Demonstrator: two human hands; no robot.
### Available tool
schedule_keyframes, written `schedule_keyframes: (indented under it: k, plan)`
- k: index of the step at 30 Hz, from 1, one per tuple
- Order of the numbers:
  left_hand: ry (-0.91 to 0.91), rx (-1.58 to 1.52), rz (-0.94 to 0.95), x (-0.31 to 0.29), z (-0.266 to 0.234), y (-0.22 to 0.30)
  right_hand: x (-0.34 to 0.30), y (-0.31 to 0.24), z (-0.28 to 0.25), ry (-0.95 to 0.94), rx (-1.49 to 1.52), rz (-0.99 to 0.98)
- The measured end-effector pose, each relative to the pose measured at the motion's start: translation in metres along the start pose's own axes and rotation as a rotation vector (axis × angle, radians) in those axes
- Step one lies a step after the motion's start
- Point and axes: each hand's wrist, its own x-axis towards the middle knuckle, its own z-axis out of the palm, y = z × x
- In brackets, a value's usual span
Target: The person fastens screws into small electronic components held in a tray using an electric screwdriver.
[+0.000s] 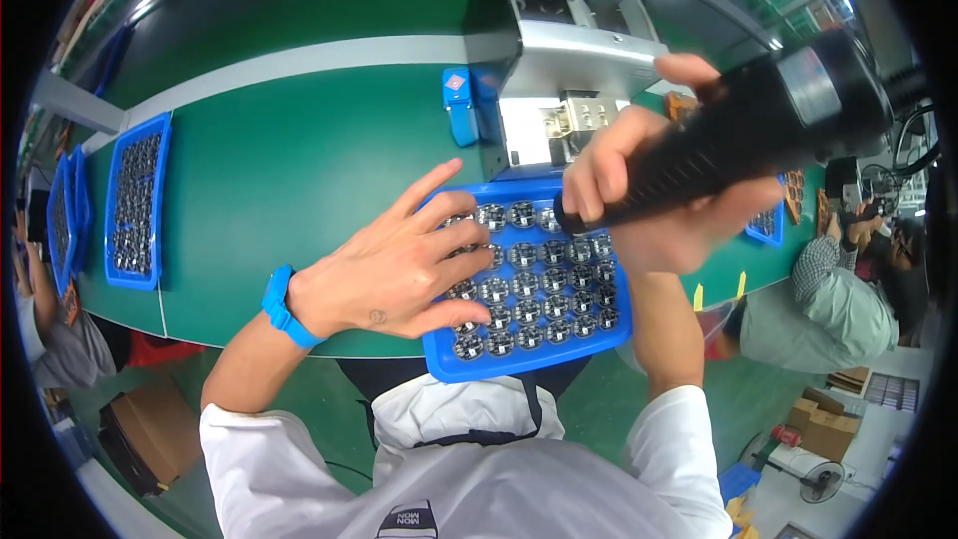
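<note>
A blue tray at the table's front edge holds rows of small round parts, silvery and black like little circuit discs. Over its left side lies my left hand, fingers spread, the tips at the discs and nothing visibly gripped. A blue wrist strap circles that wrist. My right hand wraps around a thick black cylindrical handheld tool with a ribbed grip and a cable at its upper right end. The tool's narrow end points down-left above the tray's far edge and hides some discs.
A grey metal machine stands behind the tray, with a blue strap beside it. More filled blue trays stand at the left and right. Another person sits on the right; someone else is far left.
</note>
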Motion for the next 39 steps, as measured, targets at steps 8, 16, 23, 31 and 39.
schedule_keyframes:
  k: [8, 16, 23, 31, 39]
  plan:
    - [0.012, -0.022, 0.001, -0.001, 0.000, 0.002, 0.021, -0.009, -0.023, -0.030, 0.167, -0.368]
    - [-0.035, -0.017, -0.025, 0.000, -0.001, 0.003, 0.024, 0.001, -0.036, -0.048, 0.160, -0.400]
    - [-0.039, -0.018, -0.028, 0.001, -0.001, 0.003, 0.021, 0.001, -0.035, -0.031, 0.135, -0.401]
    - [-0.035, -0.018, -0.027, 0.000, 0.000, 0.003, 0.014, -0.005, -0.029, -0.031, 0.107, -0.429]
    - [-0.042, -0.016, -0.028, 0.001, 0.000, 0.003, 0.014, 0.003, -0.030, -0.068, 0.073, -0.471]
